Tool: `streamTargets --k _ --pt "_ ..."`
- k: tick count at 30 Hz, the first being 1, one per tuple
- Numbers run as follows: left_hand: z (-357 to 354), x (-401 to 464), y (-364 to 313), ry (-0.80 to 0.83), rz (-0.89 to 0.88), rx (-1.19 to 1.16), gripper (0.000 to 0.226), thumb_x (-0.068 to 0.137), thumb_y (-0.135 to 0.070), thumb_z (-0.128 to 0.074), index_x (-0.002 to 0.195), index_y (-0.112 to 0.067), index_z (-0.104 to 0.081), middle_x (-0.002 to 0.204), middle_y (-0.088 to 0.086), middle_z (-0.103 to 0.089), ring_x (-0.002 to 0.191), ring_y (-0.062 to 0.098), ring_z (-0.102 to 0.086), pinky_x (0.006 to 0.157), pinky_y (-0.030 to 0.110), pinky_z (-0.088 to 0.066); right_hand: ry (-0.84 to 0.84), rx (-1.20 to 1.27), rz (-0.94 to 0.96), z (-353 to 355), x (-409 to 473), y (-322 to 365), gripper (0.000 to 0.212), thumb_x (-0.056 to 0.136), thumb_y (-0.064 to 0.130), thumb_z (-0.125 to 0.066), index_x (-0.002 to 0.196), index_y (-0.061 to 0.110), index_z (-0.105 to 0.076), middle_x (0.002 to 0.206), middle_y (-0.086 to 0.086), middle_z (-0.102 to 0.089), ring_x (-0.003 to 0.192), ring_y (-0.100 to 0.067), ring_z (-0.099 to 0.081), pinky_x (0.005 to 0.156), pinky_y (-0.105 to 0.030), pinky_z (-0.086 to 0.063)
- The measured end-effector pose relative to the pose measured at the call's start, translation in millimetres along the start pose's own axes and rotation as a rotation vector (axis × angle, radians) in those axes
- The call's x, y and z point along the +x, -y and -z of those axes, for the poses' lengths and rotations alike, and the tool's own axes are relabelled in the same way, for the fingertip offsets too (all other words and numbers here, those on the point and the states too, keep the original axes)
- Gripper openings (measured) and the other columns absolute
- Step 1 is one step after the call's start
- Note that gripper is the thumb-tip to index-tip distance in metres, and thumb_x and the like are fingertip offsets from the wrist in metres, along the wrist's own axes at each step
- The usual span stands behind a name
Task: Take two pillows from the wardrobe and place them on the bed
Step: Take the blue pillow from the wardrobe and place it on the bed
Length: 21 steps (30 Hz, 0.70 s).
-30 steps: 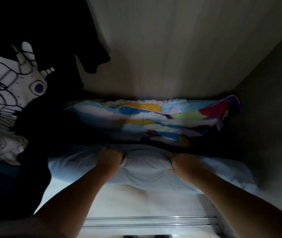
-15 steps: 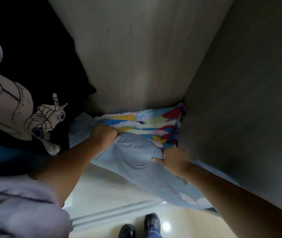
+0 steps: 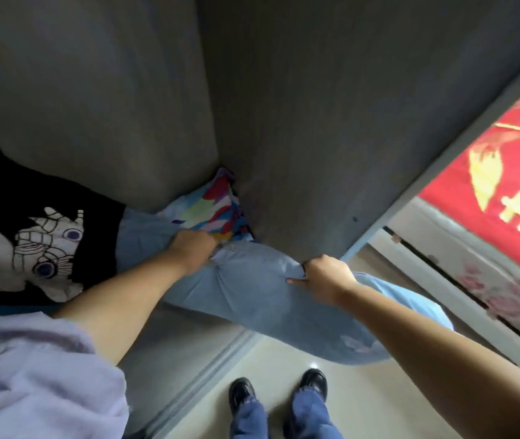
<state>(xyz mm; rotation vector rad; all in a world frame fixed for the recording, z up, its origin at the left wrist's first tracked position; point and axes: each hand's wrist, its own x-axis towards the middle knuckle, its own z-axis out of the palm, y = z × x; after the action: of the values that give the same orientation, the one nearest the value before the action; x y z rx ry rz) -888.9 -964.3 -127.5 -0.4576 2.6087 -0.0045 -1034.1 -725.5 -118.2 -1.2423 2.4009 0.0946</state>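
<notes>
Grey-panelled wardrobe interior (image 3: 157, 90) fills the upper view, pale floor tile below, sliding track along the near edge; far left, a black garment with a white printed figure (image 3: 46, 248) hangs or lies against the compartment; near left, a lilac sleeve (image 3: 30, 375) covers the upper arm.

Left hand (image 3: 192, 251) closed in a fist, bunching the fabric at the far edge of the pale blue soft fabric pillow (image 3: 252, 296); behind it, a multicoloured patchwork-print pillow (image 3: 214, 210) sits wedged into the far corner, untouched.

Right hand (image 3: 325, 277) clamped on the same blue pillow's upper edge, fingers curled over, thumb extended flat on the cloth.

Blue pillow: long axis runs from far left inside the wardrobe to near right; right end hangs out past the track, over the floor, above two black shoes (image 3: 277, 394); left end inside the compartment.

Step judged: first pillow part-way extracted. Next move calls for drawing it clear of the side panel, then carrying it right toward the bed; red and gold patterned cloth (image 3: 505, 169) at far right may be that bed, uncertain; second pillow remains to fetch.
</notes>
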Motion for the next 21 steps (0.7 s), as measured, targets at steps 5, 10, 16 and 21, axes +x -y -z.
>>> streamTargets --k 5,10,16,21 --pt "39.9 11.2 -107.7 -0.001 -0.150 0.094 0.023 0.092 -0.023 -0.049 0.110 -0.016 -0.062 0.112 0.009 -0.065 0.104 0.030 -0.061 0.077 0.032 -0.047 0.027 -0.025 -0.130 -0.1 -70.0 -85.4 0.056 0.086 0.067 -0.045 0.097 0.016 -0.066 0.102 -0.010 -0.070 0.096 -0.032 -0.066 0.072 -0.033 -0.047" --pt "65.6 18.4 -227.5 -0.041 -0.382 0.339 0.030 0.091 -0.007 -0.049 0.117 -0.019 -0.057 0.117 0.005 -0.065 0.109 0.029 -0.062 0.071 0.033 -0.045 0.047 -0.013 -0.202 -4.8 -148.7 -184.0 0.051 0.086 0.067 -0.044 0.104 0.024 -0.065 0.107 -0.003 -0.070 0.101 -0.029 -0.064 0.080 -0.035 -0.051" --pt "103.8 33.3 -389.7 -0.100 -0.523 0.374 0.027 0.093 -0.008 -0.043 0.115 -0.015 -0.057 0.119 0.006 -0.064 0.111 0.029 -0.061 0.082 0.037 -0.049 0.036 -0.044 -0.304 -3.0 -253.4 -312.4 0.021 0.089 0.037 -0.052 0.103 0.028 -0.064 0.109 0.005 -0.068 0.103 -0.023 -0.063 0.081 -0.034 -0.052" --pt "147.5 55.9 -511.5 -0.168 -0.610 0.397 0.028 0.092 -0.008 -0.044 0.116 -0.016 -0.058 0.120 0.006 -0.064 0.110 0.030 -0.063 0.082 0.036 -0.050 0.027 -0.093 -0.422 18.2 -318.5 -414.5 0.024 0.089 0.024 -0.048 0.108 0.026 -0.063 0.114 0.007 -0.065 0.108 -0.020 -0.061 0.076 -0.031 -0.048"
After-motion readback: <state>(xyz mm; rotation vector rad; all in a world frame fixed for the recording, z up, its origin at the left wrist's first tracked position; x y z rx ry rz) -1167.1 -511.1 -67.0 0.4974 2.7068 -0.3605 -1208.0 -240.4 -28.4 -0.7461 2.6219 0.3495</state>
